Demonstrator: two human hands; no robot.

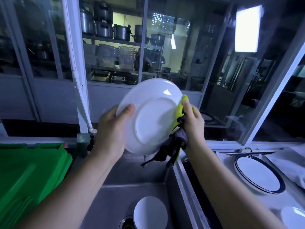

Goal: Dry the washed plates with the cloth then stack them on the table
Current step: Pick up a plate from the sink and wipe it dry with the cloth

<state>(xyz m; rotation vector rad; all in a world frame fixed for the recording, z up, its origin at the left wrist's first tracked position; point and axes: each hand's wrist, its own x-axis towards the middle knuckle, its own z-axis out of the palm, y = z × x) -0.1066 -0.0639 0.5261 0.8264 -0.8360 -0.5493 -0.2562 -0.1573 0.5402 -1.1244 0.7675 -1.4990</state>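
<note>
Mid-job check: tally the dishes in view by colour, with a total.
Plain white round dishes: 3 (one held up, one in the steel sink at, one lower right on the steel counter at)
White round plates with dark blue rim: 1 visible; any beneath cannot be told
Total: 4

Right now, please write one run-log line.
drying | left hand grips white plate | right hand holds cloth at its rim | white dish in sink
</note>
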